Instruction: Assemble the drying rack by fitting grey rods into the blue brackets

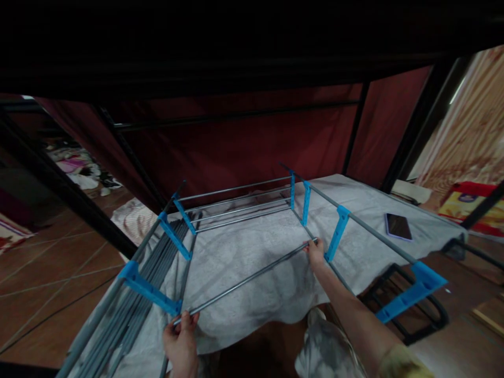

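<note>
Fingers and thumb of a person's left hand (181,338) pinch one end of a slim metal rod (244,282), while the fingertips of the right hand (315,253) pinch it close to the other end, the rod slanting between them above a pale cloth (252,247). The left grip sits just beside the foot of the nearest left-hand blue bracket (149,290); the right grip is near another blue bracket (337,234) on the opposite side. Around the hands lies a framework of long grey tubes, one upper side tube (380,238) running through the tops of the right-hand brackets. At the far end, several thin crossbars (244,211) span from one side to the other. A bundle of loose grey tubes (151,278) lies along the left side, and a phone (398,226) rests face up on the cloth at right. Beyond, a dark red curtain (244,147) hangs behind black bars. A black metal-framed seat (441,320) stands at lower right, a red and yellow package (468,205) lies farther off, and tiled floor (59,262) shows at left.
</note>
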The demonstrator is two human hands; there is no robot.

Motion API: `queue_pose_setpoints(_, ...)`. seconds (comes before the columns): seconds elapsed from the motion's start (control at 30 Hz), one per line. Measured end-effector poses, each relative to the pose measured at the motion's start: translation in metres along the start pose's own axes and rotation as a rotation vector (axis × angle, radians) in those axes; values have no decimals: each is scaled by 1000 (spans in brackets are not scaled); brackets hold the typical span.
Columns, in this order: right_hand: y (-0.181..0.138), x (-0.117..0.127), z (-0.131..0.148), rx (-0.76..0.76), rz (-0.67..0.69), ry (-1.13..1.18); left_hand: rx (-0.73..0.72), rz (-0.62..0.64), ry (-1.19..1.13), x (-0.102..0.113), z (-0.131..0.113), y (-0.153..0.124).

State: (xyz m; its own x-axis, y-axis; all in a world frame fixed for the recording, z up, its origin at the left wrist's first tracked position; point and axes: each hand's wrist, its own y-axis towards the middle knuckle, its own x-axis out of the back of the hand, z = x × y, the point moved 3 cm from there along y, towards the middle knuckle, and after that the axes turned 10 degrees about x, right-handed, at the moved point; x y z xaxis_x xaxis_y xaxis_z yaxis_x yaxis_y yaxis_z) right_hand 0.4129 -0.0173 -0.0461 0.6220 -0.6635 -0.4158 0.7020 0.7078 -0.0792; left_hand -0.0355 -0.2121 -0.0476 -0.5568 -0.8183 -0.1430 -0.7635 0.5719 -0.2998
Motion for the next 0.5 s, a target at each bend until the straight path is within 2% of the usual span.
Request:
queue_pose_setpoints(0.23, -1, -2, 8, -81, -97, 130, 35, 11, -60, -1, -1, -1)
queue_pose_setpoints(0.37, -9, 5, 17, -103, -86, 172, 146, -35, -138, 2, -1, 3)
queue_pose_setpoints(0.5, -23, 10, 20, -155, -46, 246, 160, -36, -164, 11, -15, 4)
